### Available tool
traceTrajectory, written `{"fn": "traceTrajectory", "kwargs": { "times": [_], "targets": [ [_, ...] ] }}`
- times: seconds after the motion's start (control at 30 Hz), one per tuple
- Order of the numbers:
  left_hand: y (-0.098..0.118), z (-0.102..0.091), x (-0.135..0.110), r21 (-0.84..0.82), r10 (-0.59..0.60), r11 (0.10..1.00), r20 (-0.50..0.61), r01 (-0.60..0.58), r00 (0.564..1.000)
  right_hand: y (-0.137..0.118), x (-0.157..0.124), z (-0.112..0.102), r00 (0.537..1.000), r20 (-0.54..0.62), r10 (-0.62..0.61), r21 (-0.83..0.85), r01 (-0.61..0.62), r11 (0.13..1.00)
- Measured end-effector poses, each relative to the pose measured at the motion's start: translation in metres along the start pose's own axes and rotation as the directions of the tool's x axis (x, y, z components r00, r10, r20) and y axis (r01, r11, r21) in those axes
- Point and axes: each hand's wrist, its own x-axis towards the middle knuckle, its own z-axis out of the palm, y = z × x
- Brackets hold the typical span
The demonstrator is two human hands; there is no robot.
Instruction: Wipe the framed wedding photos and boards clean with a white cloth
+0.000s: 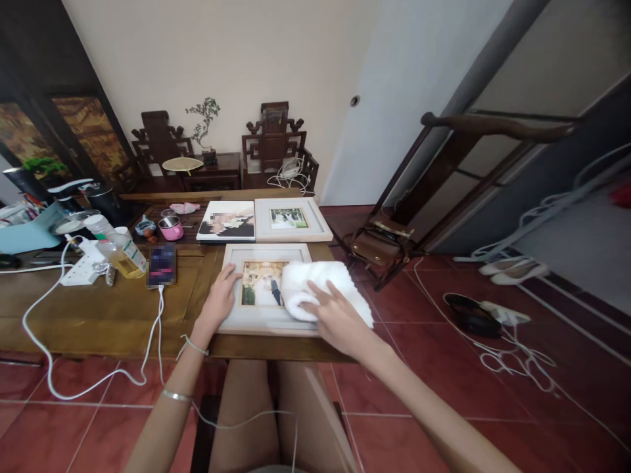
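A white-framed photograph [256,253] lies flat near the front edge of the wooden table [98,309]. My left hand [219,299] rests flat on the frame's left border, fingers stretched out. My right hand [338,318] presses down on a folded white cloth [320,279] that covers the right half of the frame, fingers spread over it. Two more pictures lie behind: an unframed print [227,221] and a second white frame [290,219].
A phone [162,265] on a white charging cable, a bottle of yellow liquid [121,249], a power strip [81,266] and a pink cup [171,228] sit at the table's left. A brown bag [378,244], shoes [513,269] and loose cables lie on the red tiled floor.
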Motion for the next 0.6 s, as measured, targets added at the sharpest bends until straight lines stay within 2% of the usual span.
{"fn": "traceTrajectory", "kwargs": {
  "times": [0.13,0.23,0.37,0.43,0.53,0.6],
  "targets": [
    [0.001,0.000,-0.003,0.036,-0.036,0.999,0.028,0.035,0.999,-0.013,-0.028,-0.002,0.999,-0.035,-0.007,0.073,0.010,0.997],
    [0.001,0.000,-0.004,0.054,-0.048,0.998,0.055,0.045,0.997,-0.002,-0.018,0.005,0.997,-0.058,0.060,0.070,-0.056,0.996],
    [-0.001,0.000,-0.004,0.065,-0.061,0.996,0.089,0.055,0.994,0.024,0.036,0.014,0.978,-0.094,0.188,0.030,-0.186,0.982],
    [0.000,0.000,-0.004,0.069,-0.067,0.996,0.094,0.061,0.993,0.029,0.069,0.016,0.974,-0.096,0.204,-0.009,-0.206,0.978],
    [0.001,0.000,-0.004,0.069,-0.077,0.995,0.090,0.071,0.993,0.022,0.110,0.018,0.991,-0.072,0.109,-0.052,-0.113,0.992],
    [0.001,0.001,-0.005,0.061,-0.073,0.996,0.084,0.068,0.994,0.011,0.125,0.022,0.998,-0.060,0.012,-0.058,-0.016,0.998]
  ]
}}
